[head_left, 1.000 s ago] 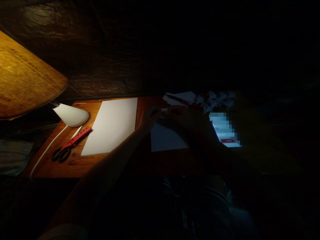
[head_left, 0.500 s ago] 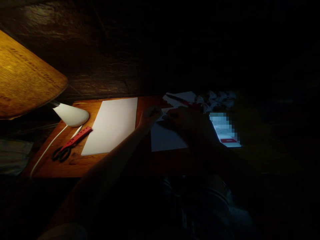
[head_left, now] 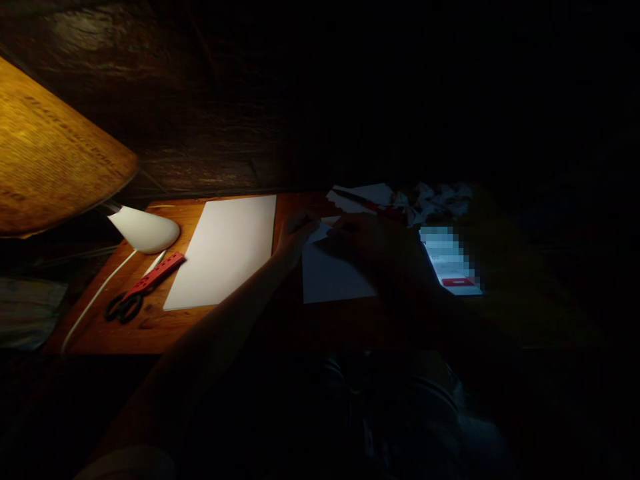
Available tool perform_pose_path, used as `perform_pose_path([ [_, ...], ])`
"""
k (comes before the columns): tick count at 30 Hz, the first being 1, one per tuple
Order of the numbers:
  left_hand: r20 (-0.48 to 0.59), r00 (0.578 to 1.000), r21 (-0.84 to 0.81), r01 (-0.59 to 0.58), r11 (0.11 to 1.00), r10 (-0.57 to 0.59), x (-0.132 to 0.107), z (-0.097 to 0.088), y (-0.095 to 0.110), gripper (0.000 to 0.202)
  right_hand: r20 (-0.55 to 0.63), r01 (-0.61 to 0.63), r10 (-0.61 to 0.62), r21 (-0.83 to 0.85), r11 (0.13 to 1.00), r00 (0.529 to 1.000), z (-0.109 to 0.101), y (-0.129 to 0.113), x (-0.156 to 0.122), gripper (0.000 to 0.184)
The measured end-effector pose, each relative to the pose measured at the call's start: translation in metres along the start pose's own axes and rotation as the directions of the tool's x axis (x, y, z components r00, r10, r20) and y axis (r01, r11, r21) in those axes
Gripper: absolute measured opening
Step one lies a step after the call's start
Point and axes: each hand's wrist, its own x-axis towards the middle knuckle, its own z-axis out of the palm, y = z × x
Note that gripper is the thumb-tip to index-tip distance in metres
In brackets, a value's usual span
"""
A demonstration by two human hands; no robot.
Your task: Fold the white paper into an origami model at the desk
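In deep shadow over the middle of the table, my left hand (head_left: 297,230) pinches the left side of a small piece of white paper (head_left: 319,233). My right hand (head_left: 353,233) has its fingers closed on the same paper's right side; its palm and wrist are very dark. Beneath both hands lies a white sheet of paper (head_left: 333,277), partly covered by my right hand. To the left of my left hand, a larger stack of white paper (head_left: 227,257) lies flat in the lamplight.
A lamp (head_left: 145,230) with a yellow shade (head_left: 55,157) stands at the left. Scissors (head_left: 123,307) lie beside a red perforated strip (head_left: 155,275). A lit phone (head_left: 450,260) is at the right. Behind are a dark-bladed tool (head_left: 355,197) and crumpled paper (head_left: 435,203).
My fingers have shifted slightly on the small paper, and its visible part now looks smaller and sits a little lower. Other things stay where they were.
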Motion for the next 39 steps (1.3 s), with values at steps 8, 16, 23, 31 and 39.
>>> perform_pose_path([
  [8, -0.017, 1.0, 0.015, 0.0, 1.0, 0.0, 0.001, -0.002, -0.001, 0.007, 0.019, -0.045, 0.045, -0.007, 0.999, 0.999, 0.0, -0.008, -0.001, 0.019],
  [16, -0.05, 0.998, 0.007, -0.039, 0.999, 0.04, 0.002, -0.002, 0.001, 0.007, -0.007, -0.04, 0.04, -0.092, 0.995, 0.999, -0.007, -0.023, -0.007, 0.011],
  [23, -0.056, 0.998, -0.007, -0.003, 1.0, 0.003, 0.001, -0.002, 0.002, 0.007, -0.023, -0.029, 0.027, -0.08, 0.996, 0.999, -0.007, -0.024, -0.006, 0.009],
  [31, -0.092, 0.996, -0.049, -0.01, 0.999, 0.005, 0.003, -0.001, -0.004, 0.006, -0.016, -0.007, 0.006, -0.061, 0.998, 1.0, -0.003, -0.014, -0.004, 0.009],
  [39, -0.045, 0.999, -0.039, 0.028, 0.999, -0.03, 0.004, -0.003, -0.004, 0.004, -0.006, -0.024, 0.023, -0.058, 0.998, 1.0, -0.004, -0.019, -0.004, 0.01],
])
